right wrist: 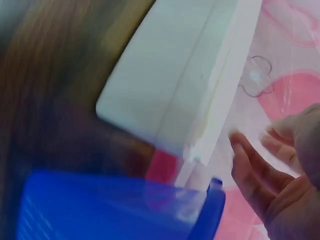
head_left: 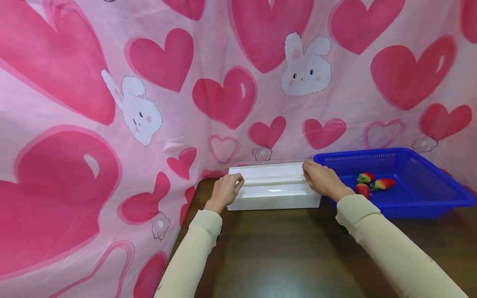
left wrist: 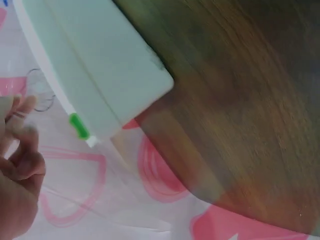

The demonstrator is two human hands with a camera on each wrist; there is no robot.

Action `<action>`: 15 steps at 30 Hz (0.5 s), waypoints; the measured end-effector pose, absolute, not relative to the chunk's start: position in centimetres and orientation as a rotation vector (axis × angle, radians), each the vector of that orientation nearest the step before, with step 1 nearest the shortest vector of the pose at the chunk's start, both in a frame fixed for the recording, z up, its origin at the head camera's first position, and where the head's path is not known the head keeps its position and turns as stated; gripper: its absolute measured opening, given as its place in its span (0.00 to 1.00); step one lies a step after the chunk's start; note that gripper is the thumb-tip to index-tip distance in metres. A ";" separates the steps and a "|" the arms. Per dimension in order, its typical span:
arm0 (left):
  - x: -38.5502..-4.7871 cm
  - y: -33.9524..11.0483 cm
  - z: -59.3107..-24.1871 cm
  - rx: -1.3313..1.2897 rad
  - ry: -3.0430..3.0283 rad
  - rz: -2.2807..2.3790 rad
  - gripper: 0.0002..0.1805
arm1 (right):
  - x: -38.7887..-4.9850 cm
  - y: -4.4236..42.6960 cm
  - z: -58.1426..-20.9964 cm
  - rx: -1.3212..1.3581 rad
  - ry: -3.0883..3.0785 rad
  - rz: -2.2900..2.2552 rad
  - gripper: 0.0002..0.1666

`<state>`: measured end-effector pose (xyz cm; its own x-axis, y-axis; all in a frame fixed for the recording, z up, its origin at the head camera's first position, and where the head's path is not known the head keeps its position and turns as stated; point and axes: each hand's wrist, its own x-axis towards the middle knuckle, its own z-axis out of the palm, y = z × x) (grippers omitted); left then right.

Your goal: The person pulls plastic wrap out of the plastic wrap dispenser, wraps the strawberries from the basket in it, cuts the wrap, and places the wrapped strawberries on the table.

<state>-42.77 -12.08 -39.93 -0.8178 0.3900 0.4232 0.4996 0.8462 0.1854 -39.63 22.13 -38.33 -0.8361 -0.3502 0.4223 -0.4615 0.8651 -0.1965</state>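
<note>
Hands [head_left: 225, 190] [head_left: 321, 178], two, apart, grip unclear, one white box [head_left: 273, 202], three strawberries [head_left: 384, 183] in one blue basket [head_left: 413, 209]

In the head view, soft, fairly bright light is falling over the pink fabric backdrop printed with red hearts and white rabbits [head_left: 208, 49], while the wide lens is stretching the pattern toward the corners. The dark brown wooden worktop [head_left: 268, 248] is showing a pale, hazy glare at the bottom and is darkening below the blue plastic basket [head_left: 421, 184]. A small highlight is glinting on the long white box [head_left: 273, 203]. Both wrist views are looking dimmer and softer, with blur smearing the fingertips of the left hand [left wrist: 19, 192] and right hand [right wrist: 290, 192].
</note>
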 end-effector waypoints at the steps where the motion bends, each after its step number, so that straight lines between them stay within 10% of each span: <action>1: -42.7 -12.0 -39.8 -0.659 -2.668 -0.463 0.05 | -39.5 22.0 -38.4 0.593 -2.660 0.517 0.04; 15: -41.0 -11.5 -39.4 -0.685 -2.691 -0.770 0.07 | -38.0 21.6 -38.8 0.563 -2.621 0.984 0.12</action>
